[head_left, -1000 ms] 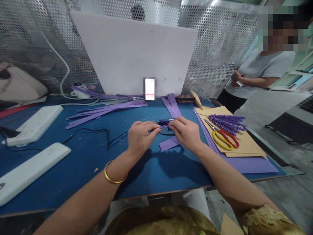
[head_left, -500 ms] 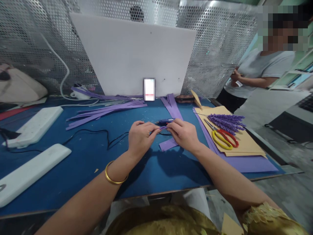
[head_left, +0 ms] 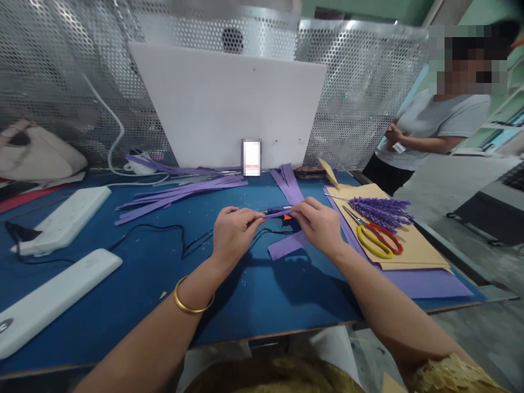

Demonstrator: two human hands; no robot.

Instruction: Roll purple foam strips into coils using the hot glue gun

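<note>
Between my two hands a narrow purple paper strip [head_left: 277, 215] is stretched, level above the table. My left hand [head_left: 234, 232] pinches its left end between thumb and fingers. Its right end is pinched by my right hand [head_left: 317, 225]. Just behind the strip lies a dark blue pen-like tool [head_left: 278, 209] with a thin tip pointing left; my right fingers cover part of it. A black cord [head_left: 164, 226] runs across the table near it. Below my right hand, a wider purple strip [head_left: 286, 245] rests on the blue table [head_left: 245, 295].
Purple strips [head_left: 188, 191] lie at the back left, more [head_left: 286, 183] behind my right hand. Scissors [head_left: 374, 237] and purple flower sprigs [head_left: 380, 212] rest on tan sheets [head_left: 417, 248] at right. A power strip [head_left: 63, 221], a phone [head_left: 251, 157] and a standing person [head_left: 442, 120] are also there.
My hands have drawn apart, the right one moving right, so a longer stretch of the purple strip shows between them. The whole view has shifted slightly downward.
</note>
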